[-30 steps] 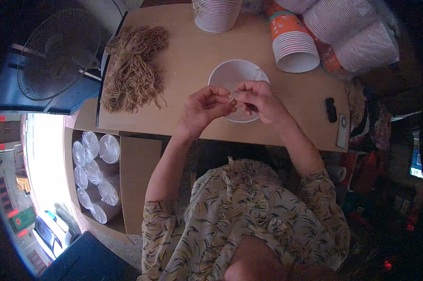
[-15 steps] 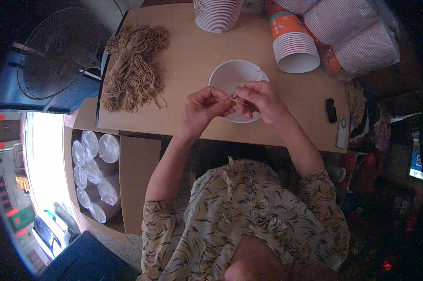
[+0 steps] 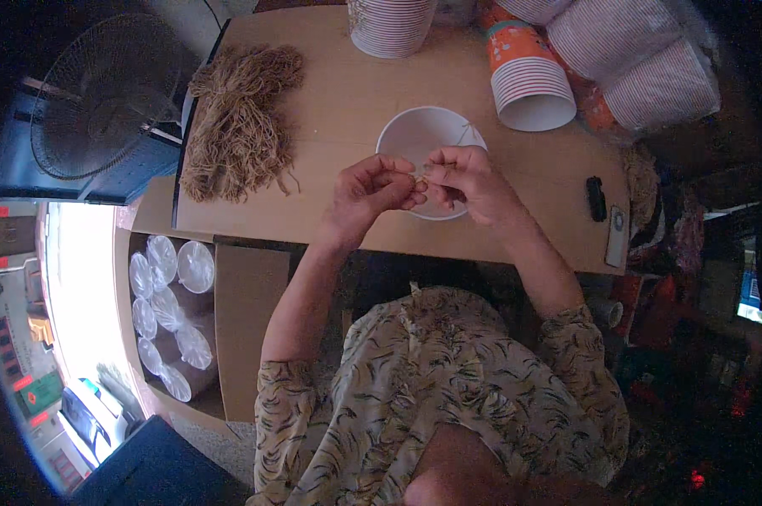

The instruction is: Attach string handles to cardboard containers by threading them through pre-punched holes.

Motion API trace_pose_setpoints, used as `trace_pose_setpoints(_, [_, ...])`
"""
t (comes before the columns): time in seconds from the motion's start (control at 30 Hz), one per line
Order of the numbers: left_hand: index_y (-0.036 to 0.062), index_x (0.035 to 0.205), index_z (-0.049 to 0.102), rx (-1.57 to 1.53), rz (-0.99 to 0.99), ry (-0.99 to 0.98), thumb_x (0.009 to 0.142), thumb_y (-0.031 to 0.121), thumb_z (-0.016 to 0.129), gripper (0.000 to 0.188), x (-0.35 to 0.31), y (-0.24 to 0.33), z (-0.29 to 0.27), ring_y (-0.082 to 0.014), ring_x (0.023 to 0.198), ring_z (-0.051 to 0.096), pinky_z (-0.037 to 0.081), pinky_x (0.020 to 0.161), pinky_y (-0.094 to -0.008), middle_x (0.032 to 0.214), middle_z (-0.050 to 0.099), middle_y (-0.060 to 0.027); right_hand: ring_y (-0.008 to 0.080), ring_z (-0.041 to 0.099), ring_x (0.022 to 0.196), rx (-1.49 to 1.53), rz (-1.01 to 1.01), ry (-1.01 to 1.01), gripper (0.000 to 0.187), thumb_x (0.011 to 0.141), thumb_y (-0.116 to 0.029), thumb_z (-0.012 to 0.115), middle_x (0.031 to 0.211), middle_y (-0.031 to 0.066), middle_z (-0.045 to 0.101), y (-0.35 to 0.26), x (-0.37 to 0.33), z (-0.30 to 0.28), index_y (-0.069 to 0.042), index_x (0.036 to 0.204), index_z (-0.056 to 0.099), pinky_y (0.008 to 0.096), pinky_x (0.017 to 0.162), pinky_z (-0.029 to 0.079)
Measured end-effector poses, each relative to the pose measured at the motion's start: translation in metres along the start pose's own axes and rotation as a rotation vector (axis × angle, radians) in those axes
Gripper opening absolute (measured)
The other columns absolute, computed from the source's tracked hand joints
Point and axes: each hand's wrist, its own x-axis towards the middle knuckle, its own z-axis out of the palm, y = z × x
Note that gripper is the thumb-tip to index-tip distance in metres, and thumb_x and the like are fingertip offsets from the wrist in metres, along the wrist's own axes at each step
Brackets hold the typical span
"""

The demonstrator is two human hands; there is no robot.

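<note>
Over the near rim of a white paper bucket [image 3: 414,135], my two hands meet with their fingertips close together. My left hand [image 3: 376,190] pinches a thin tan string [image 3: 421,179], its fingers curled. From the other side my right hand [image 3: 469,181] grips the same string between thumb and fingers. Most of the string is hidden by my fingers. A short piece of string also shows at the bucket's upper right rim. At the left of the table lies a big bundle of tan strings [image 3: 242,122].
Nested paper buckets [image 3: 533,93] lie on their side at the right, beside plastic-wrapped stacks [image 3: 659,93]. Another stack [image 3: 391,29] stands at the back. A black object [image 3: 597,199] lies near the right edge. Below left, a cardboard box [image 3: 250,329] holds plastic-wrapped stacks.
My hands stay over the bucket's near rim. The right fingers have shifted slightly and less of the string shows between the hands.
</note>
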Motion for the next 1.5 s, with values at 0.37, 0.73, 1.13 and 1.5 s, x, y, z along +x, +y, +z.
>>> trace_pose_setpoints(0.37, [-0.0002,0.102,0.063,0.155,0.060,0.036,0.091,0.007,0.069,0.015,0.000,-0.004,0.003,-0.0187,0.088,0.070,0.057,0.082,-0.0329,0.096,0.071,-0.0097,0.0063,0.054,0.056,0.013,0.002,0.027,0.015,0.091,-0.018,0.066,0.071,0.0007,0.059,-0.005,-0.003,0.004,-0.004,0.093,0.061,0.0205,0.049,0.043])
trace_pose_setpoints(0.73, [0.0002,0.101,0.059,0.045,0.046,0.005,0.094,0.011,0.065,0.014,0.000,-0.005,0.000,-0.0182,0.088,0.069,0.057,0.082,-0.0326,0.097,0.070,-0.0109,0.0082,0.054,0.057,-0.126,-0.105,0.038,0.017,0.094,-0.018,0.059,0.069,0.0014,0.057,0.006,0.001,0.001,0.000,0.094,0.059,0.0232,0.051,0.044])
trace_pose_setpoints(1.13, [-0.0019,0.106,0.057,0.073,0.059,-0.032,0.097,0.006,0.060,0.012,0.003,-0.007,0.000,-0.0166,0.088,0.068,0.057,0.082,-0.0290,0.095,0.069,-0.0113,0.0058,0.049,0.057,-0.172,-0.193,0.111,0.015,0.097,-0.016,0.057,0.070,-0.0005,0.055,-0.001,0.002,0.004,-0.001,0.094,0.058,0.0224,0.050,0.041])
trace_pose_setpoints(1.5, [-0.0035,0.105,0.067,0.229,0.007,-0.045,0.095,0.018,0.066,0.023,0.012,0.009,0.003,-0.0140,0.082,0.068,0.056,0.076,-0.0274,0.090,0.069,-0.0074,0.0041,0.055,0.069,-0.427,-0.137,0.081,0.012,0.097,-0.014,0.061,0.078,-0.0017,0.059,-0.028,-0.003,0.001,-0.002,0.097,0.062,0.0212,0.059,0.045])
